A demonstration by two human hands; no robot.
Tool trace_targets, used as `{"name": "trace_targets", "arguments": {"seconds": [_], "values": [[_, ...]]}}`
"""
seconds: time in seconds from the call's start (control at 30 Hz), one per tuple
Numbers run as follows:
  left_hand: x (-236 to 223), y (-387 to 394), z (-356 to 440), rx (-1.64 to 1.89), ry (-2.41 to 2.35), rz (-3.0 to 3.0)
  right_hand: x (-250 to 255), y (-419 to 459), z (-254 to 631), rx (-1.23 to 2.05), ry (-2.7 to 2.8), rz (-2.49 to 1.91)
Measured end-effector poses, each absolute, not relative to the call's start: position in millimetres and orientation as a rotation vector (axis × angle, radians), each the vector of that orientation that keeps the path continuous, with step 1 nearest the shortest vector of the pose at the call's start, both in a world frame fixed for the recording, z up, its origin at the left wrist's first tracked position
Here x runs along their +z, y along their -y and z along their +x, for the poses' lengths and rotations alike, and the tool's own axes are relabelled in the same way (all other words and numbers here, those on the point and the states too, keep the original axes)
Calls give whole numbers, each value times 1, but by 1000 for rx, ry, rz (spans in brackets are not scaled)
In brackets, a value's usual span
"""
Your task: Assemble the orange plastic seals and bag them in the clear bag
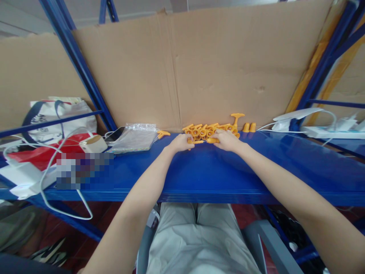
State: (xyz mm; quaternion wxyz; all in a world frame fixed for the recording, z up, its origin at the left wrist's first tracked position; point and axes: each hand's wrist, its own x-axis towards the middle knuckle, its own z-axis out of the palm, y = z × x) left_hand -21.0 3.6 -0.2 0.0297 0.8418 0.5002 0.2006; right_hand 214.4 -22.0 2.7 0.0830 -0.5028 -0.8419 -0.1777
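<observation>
In the middle of the blue shelf, against the cardboard, lies a pile of yellow plastic pieces (203, 133) with T-shaped handles and round open ends. My left hand (180, 143) is closed at the pile's front left on a yellow handle (190, 141), from which a spiral part points right. On the front right, my right hand (227, 140) pinches a yellow cone-shaped cap (213, 140), close to the spiral's tip. Whether cap and spiral touch is too small to tell. One T-handled piece (236, 118) stands upright behind my right hand. Two yellow caps (249, 127) stand right of it.
A single yellow handle with a metal spiral (163, 134) lies left of the pile, by a clear plastic bag (137, 137). Further left are a phone (116, 134), cables, a white adapter and a cloth bag (65, 120). A white power strip (322, 131) is at right.
</observation>
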Motion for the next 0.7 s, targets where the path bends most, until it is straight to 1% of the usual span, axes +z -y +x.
{"name": "trace_targets", "arguments": {"seconds": [0.23,0.47,0.7], "values": [[1,1,-18,670,-1527,2630,-3,25,204,-444,2499,-1378],[3,3,-17,643,-1594,2657,-17,9,214,-238,2424,-1172],[4,3,-17,610,-1622,2704,-16,-2,219,-72,2388,-1095]]}}
